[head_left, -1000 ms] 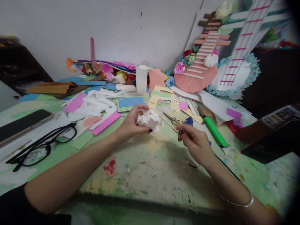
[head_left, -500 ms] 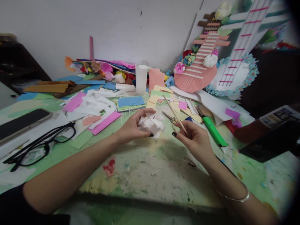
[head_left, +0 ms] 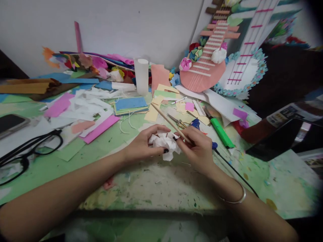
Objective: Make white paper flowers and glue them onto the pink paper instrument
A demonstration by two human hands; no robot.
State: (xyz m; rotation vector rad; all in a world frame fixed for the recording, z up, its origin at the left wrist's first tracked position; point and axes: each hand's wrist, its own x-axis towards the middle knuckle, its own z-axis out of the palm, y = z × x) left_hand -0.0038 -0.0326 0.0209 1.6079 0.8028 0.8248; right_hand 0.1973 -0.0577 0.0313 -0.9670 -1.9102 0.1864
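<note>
Between the fingers and thumb of my left hand [head_left: 146, 143] is a white paper flower [head_left: 164, 140] with crumpled petals, held just above the table. My right hand [head_left: 198, 148] is closed around a thin wooden stick [head_left: 165, 117], which slants up and to the left. The thumb and fingertip of that hand meet the flower's right edge. Small scissors [head_left: 178, 121] lie open beyond my right hand. Behind it shows a blue tool [head_left: 195, 123], partly hidden, with a black cord [head_left: 237, 174] running off to the right.
A green cutter [head_left: 222, 132] lies at right, near a dark phone or tablet [head_left: 274, 141]. Eyeglasses [head_left: 37, 148] rest at left. Paper scraps, a stack of coloured sheets [head_left: 131, 104] and a white roll [head_left: 142, 77] lie behind. Paper instruments [head_left: 204, 75] lean against the wall.
My right hand has moved left with the stick and its fingertips have come to the white flower's edge. The camera view has shifted, moving the table contents left in the picture.
</note>
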